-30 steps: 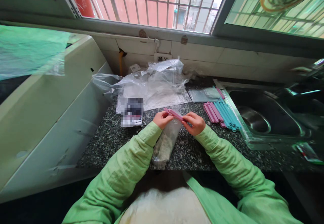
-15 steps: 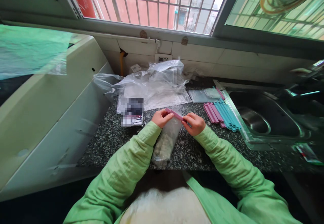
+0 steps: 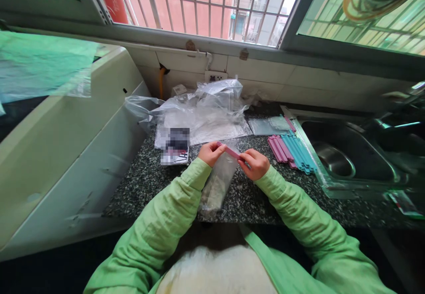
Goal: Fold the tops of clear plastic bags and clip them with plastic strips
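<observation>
A pink bag-sealing clip (image 3: 233,152) spans the gap between my two hands, above the counter. My left hand (image 3: 211,153) pinches its left end between thumb and fingers. The right end is gripped by my right hand (image 3: 254,163), also closed. From the clip a clear plastic bag (image 3: 219,183) slopes down toward the counter's front edge, with pale contents at its bottom that I cannot make out. Right of my hands lie several pink clips (image 3: 280,148) side by side, next to several blue clips (image 3: 299,153).
Crumpled clear plastic (image 3: 212,108) covers the back of the speckled counter (image 3: 139,192). A small blurred-out packet (image 3: 175,147) lies left of my hands. Flat clear bags (image 3: 265,125) are behind the clips. A steel sink (image 3: 327,187) borders the right; a white appliance side (image 3: 83,152) stands left.
Both hands keep hold of the clip in nearly the same place. The clip looks slightly turned, showing a flatter face. The whole view has shifted a little.
</observation>
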`<action>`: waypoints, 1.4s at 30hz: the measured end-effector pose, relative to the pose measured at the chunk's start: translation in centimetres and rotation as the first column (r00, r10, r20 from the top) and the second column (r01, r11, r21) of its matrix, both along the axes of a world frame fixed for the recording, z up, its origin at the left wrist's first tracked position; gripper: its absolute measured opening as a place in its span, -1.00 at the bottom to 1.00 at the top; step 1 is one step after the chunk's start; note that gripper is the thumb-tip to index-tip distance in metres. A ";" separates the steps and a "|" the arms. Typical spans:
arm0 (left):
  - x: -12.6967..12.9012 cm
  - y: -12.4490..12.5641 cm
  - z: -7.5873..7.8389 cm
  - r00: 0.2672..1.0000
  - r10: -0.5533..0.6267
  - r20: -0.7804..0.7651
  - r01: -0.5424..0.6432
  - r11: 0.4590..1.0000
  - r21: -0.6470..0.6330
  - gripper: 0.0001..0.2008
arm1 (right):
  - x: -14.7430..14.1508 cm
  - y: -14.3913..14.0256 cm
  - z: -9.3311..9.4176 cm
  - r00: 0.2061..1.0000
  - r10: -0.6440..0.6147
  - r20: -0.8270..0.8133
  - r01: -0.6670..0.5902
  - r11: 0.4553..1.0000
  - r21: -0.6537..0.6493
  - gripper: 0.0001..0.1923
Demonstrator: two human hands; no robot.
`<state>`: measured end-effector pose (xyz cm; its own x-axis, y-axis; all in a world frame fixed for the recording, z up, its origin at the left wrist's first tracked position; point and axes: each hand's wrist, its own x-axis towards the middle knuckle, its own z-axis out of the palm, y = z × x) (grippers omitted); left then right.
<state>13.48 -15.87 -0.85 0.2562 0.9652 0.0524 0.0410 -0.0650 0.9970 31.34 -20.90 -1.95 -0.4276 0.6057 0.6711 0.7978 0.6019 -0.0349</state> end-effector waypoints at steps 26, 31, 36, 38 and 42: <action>0.6 -1.0 -0.6 0.976 -0.219 -0.003 0.219 0.975 0.034 -0.62 | -1.7 -0.3 -0.2 0.685 -0.265 -0.678 -0.389 0.654 -0.649 -0.64; 0.7 -1.0 -0.8 0.974 -0.225 0.008 0.225 0.974 0.037 -0.62 | -1.4 0.1 -1.1 0.701 -0.263 -0.663 -0.361 0.671 -0.648 -0.60; 0.7 -1.0 -0.7 0.977 -0.213 0.000 0.213 0.976 0.043 -0.62 | -1.6 -0.2 -0.5 0.710 -0.265 -0.652 -0.354 0.666 -0.656 -0.65; 0.7 -1.1 -0.6 0.978 -0.206 -0.006 0.206 0.977 0.053 -0.62 | -1.7 -0.5 -0.1 0.707 -0.269 -0.653 -0.354 0.666 -0.657 -0.68; 0.7 -1.1 -0.6 0.980 -0.197 -0.025 0.198 0.977 0.079 -0.63 | -1.7 -0.5 0.0 0.710 -0.270 -0.651 -0.345 0.672 -0.655 -0.69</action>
